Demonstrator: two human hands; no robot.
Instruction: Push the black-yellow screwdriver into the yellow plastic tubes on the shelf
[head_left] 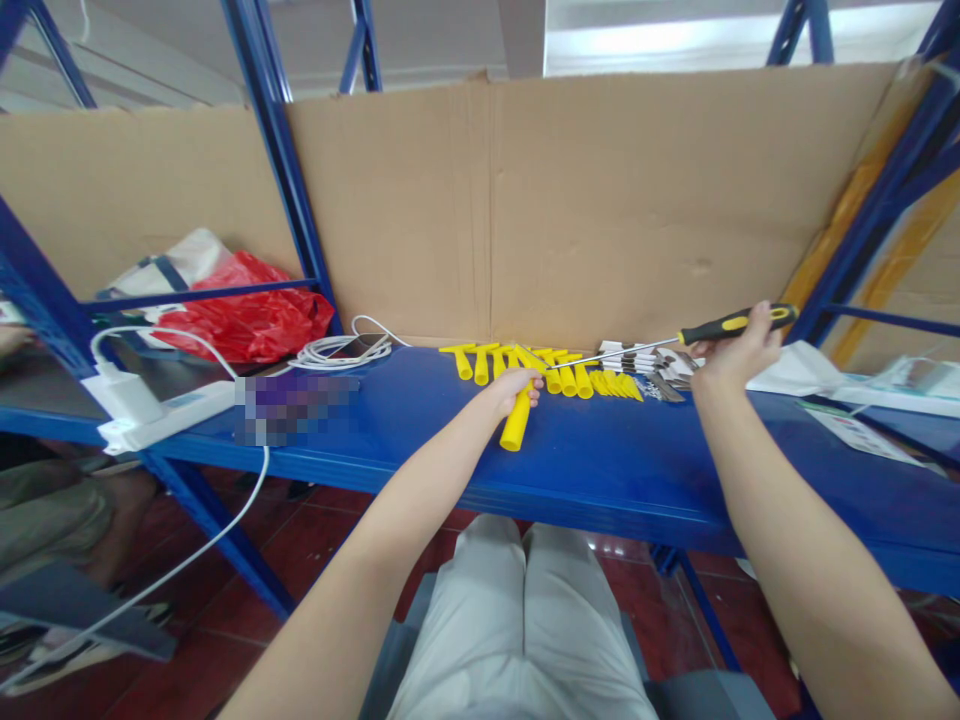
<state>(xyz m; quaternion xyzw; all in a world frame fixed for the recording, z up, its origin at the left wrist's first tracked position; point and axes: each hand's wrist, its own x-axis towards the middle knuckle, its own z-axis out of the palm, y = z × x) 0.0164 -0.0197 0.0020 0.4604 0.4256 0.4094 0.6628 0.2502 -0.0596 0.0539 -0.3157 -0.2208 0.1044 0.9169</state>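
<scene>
My left hand (516,387) is closed around a yellow T-shaped plastic handle (514,430), its round end pointing toward me over the blue shelf. My right hand (739,352) grips a long screwdriver (709,329) by its black and yellow handle. The shaft runs leftward, and its tip meets the head of the yellow piece at my left fingers; the exact contact is too small to make out. Behind my left hand lies a row of similar yellow handles (481,368). To their right are several small flat yellow pieces (616,385) and small metal parts (660,388).
White-and-dark strips (630,357) lie near the cardboard back wall (600,200). At left are a white power strip (180,415), a coiled white cable (341,352) and a red plastic bag (244,310). Blue posts (289,170) frame the shelf (420,420). Another person's leg shows at lower left.
</scene>
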